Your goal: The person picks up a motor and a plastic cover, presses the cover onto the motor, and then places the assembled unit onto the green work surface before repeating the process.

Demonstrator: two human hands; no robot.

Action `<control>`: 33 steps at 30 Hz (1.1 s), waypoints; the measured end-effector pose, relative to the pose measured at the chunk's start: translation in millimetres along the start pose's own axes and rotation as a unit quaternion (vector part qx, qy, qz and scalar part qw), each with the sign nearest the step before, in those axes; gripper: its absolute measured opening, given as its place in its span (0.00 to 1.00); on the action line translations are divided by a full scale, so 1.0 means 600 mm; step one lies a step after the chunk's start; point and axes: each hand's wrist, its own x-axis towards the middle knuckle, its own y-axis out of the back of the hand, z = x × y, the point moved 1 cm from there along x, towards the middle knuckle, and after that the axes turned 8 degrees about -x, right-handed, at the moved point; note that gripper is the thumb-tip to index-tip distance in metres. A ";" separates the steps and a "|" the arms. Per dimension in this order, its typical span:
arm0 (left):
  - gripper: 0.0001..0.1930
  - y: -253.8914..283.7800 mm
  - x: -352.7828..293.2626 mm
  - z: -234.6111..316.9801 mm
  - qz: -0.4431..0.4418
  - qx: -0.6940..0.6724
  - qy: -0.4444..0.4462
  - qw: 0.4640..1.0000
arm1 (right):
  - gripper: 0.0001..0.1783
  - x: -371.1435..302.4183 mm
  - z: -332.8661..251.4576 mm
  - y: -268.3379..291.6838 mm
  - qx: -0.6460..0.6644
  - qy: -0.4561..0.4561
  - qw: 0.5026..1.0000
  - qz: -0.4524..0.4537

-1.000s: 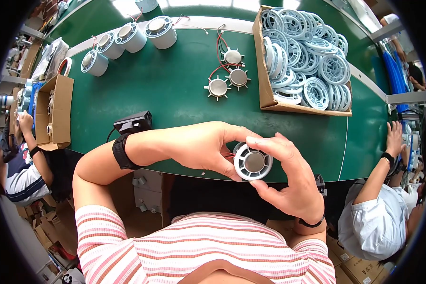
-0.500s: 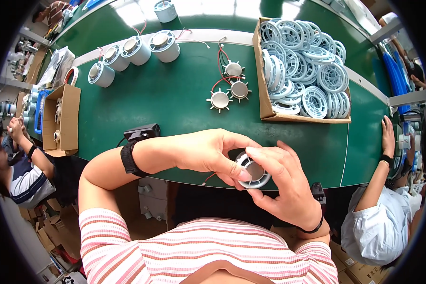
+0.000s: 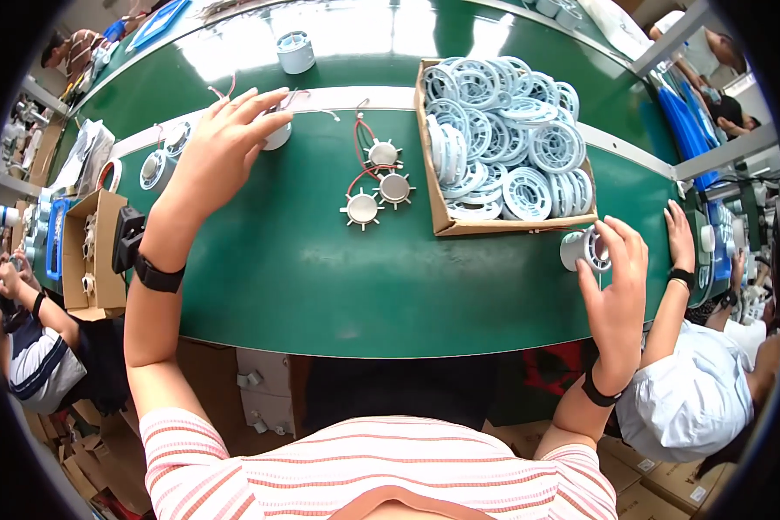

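My left hand (image 3: pixel 221 152) is over the row of light-blue cylindrical housings at the back left, fingers stretched and apart. Partly under its fingertips shows one housing (image 3: pixel 277 136); others in the row are covered by the hand. Near the table's right side, my right hand (image 3: pixel 620 282) has its thumb and fingers around the slotted ring end of another light-blue housing (image 3: pixel 572 250), which looks tilted onto its side. Between the hands lie three round metal discs with spokes (image 3: pixel 361 208) and red wires.
A cardboard box (image 3: pixel 516 227) full of light-blue slotted rings stands right of centre. One housing (image 3: pixel 295 54) sits beyond the white strip. At the left is a smaller cardboard box (image 3: pixel 108 251). A co-worker's hand (image 3: pixel 679 234) rests on the table at the right.
My hands have parted from around the housing. The left has reached to the back-left row; the right has carried the housing to the right. The view has shifted somewhat.
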 end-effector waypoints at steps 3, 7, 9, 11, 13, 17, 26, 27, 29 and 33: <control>0.23 0.007 0.002 0.023 -0.053 -0.016 0.009 0.998 | 0.22 0.055 -0.004 0.008 0.023 0.039 0.998 0.041; 0.26 0.061 0.000 0.095 -0.130 -0.106 0.086 0.982 | 0.15 0.133 -0.020 -0.017 0.042 0.103 0.990 0.088; 0.28 0.077 0.000 0.129 -0.162 -0.234 0.124 0.951 | 0.14 0.164 -0.028 -0.037 0.001 0.126 0.985 0.120; 0.29 0.086 -0.009 0.151 -0.184 -0.248 0.121 0.943 | 0.13 0.186 -0.030 -0.052 -0.036 0.153 0.976 0.152; 0.31 0.090 -0.015 0.167 -0.228 -0.283 0.122 0.923 | 0.13 0.203 -0.028 -0.063 -0.074 0.144 0.979 0.123; 0.33 0.099 -0.005 0.191 -0.200 -0.213 0.000 0.957 | 0.13 0.209 -0.019 -0.056 -0.092 0.156 0.973 0.142; 0.36 0.044 -0.004 0.250 -0.215 -0.316 0.000 0.924 | 0.12 0.063 -0.125 0.005 0.149 0.151 0.975 0.070; 0.36 0.033 -0.001 0.257 -0.231 -0.332 0.014 0.914 | 0.12 0.043 -0.134 0.005 0.173 0.151 0.973 -0.011; 0.37 0.017 0.007 0.268 -0.263 -0.364 0.041 0.893 | 0.14 0.018 -0.135 -0.019 0.160 0.148 0.974 -0.057; 0.38 0.010 0.015 0.279 -0.249 -0.441 0.076 0.859 | 0.20 -0.019 -0.134 -0.053 0.165 0.119 0.970 -0.133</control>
